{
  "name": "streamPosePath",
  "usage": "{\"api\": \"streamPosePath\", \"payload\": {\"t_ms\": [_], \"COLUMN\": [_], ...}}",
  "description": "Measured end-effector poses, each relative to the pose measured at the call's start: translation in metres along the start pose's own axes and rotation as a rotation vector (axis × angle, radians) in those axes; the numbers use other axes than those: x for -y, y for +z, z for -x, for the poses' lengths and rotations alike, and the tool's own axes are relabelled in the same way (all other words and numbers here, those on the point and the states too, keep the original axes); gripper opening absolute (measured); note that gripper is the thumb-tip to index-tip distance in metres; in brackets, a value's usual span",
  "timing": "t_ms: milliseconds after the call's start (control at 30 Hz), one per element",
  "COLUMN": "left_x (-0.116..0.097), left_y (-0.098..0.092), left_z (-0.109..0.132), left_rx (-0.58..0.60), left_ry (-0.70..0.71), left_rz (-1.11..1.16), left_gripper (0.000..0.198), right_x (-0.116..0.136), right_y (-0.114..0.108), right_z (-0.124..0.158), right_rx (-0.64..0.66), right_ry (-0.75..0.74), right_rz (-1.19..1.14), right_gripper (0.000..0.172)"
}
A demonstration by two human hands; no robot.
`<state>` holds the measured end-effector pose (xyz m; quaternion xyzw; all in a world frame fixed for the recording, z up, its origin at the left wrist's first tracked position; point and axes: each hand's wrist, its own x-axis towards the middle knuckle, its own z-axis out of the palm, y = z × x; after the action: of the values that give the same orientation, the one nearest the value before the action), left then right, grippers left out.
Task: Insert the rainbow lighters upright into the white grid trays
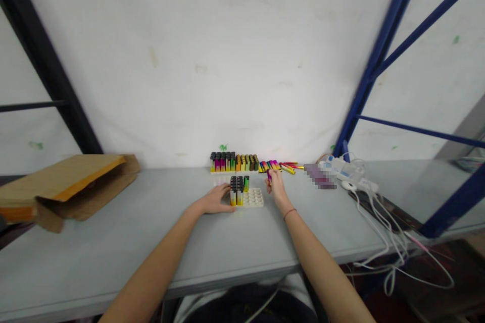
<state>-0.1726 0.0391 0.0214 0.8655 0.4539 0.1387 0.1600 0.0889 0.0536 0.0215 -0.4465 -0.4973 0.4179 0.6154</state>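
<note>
A white tray with round holes [258, 199] lies on the grey table. Several upright lighters [237, 193] fill its left part, and a green lighter [246, 183] stands at its back. My left hand [217, 199] is spread around the tray's left end, thumb in front and fingers behind. To the right of the tray, my right hand [276, 184] is closed on a purple lighter [269, 175]. Behind, full rows of standing lighters [223, 162] reach along the wall, with loose colourful lighters [270, 164] lying to their right.
An open cardboard box [83, 176] is on the left of the table. Power strips [343, 166], white cables [379, 212] and a dark flat object [390, 213] lie at the right, near a blue metal post [359, 91].
</note>
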Motion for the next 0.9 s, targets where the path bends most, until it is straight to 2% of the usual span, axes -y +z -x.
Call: {"api": "streamPosePath", "payload": {"t_ms": [167,367,800,900], "left_x": [0.0,0.003,0.001,0.0], "left_y": [0.001,0.002,0.002,0.001], "left_z": [0.0,-0.001,0.0,0.001], "left_rx": [-0.011,-0.006,-0.009,-0.012], "left_ry": [0.012,0.021,0.016,0.015], "left_rz": [0.01,0.008,0.01,0.007], "left_gripper": [0.09,0.089,0.088,0.087], "right_x": [0.013,0.013,0.012,0.012], "right_y": [0.002,0.006,0.011,0.012], "right_z": [0.007,0.012,0.021,0.019], "right_rx": [0.126,0.324,0.382,0.388], "right_ry": [-0.217,-0.2,-0.383,-0.437], "right_rz": [0.114,0.112,0.459,0.529], "right_gripper": [0.034,0.032,0.016,0.023]}}
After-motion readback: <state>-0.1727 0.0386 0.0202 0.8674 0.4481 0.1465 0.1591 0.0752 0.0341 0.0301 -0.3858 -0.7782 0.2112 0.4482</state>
